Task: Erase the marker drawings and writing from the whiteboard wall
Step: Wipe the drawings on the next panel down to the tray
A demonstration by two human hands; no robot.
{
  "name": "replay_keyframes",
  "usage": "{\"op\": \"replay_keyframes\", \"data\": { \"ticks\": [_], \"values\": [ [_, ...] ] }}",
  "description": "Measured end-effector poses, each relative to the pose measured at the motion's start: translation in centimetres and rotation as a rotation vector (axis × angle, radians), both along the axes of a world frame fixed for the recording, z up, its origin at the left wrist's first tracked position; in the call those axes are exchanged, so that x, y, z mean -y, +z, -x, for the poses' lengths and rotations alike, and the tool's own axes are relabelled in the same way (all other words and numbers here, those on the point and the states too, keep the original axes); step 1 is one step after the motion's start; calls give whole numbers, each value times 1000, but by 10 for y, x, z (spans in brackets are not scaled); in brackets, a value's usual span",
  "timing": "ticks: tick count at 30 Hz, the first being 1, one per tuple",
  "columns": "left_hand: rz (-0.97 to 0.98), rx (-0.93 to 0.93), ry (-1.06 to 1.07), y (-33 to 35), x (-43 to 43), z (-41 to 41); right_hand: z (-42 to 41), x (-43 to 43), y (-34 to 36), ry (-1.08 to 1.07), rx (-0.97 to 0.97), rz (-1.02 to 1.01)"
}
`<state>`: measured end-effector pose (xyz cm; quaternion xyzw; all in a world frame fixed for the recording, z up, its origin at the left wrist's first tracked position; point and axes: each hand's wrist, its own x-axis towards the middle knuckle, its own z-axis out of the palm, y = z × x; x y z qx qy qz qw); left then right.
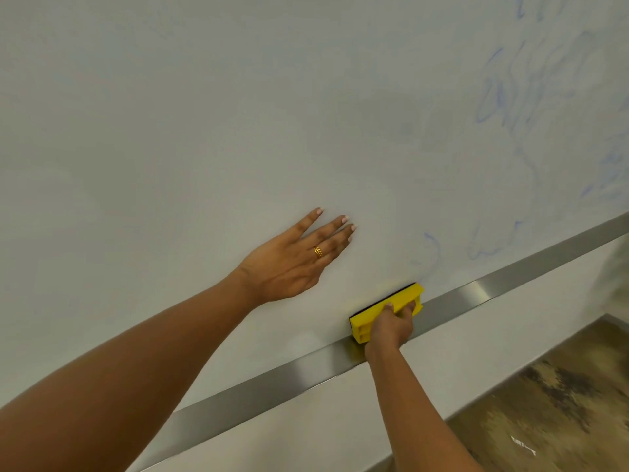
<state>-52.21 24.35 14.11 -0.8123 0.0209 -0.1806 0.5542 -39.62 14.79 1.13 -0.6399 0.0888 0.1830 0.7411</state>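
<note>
The whiteboard wall fills most of the view and looks wiped on the left. Smeared blue marker drawings cover its right side, and a blue loop sits low near the bottom edge. My right hand grips a yellow eraser with a black pad pressed against the board just above the metal strip. My left hand, wearing a gold ring, rests flat on the board with fingers straight, up and to the left of the eraser.
A brushed metal strip runs along the bottom edge of the board, with a plain white wall panel below it. Mottled brown flooring shows at the lower right.
</note>
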Motion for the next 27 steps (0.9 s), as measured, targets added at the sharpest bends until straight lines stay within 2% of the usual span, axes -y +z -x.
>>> {"op": "replay_keyframes", "data": {
  "ticks": [4,11,16,22,27],
  "values": [
    [-10,11,-6,-1,0,-1,9,-2,8,-8,47,10],
    [15,9,-19,-1,0,-1,41,-6,73,9,457,-23],
    [151,34,-58,2,4,-3,44,-7,106,31,670,-74],
    [187,51,-84,13,13,-13,28,-4,97,26,727,-31],
    [128,39,-76,27,11,-26,-3,-2,81,-44,589,2]
  ]
}}
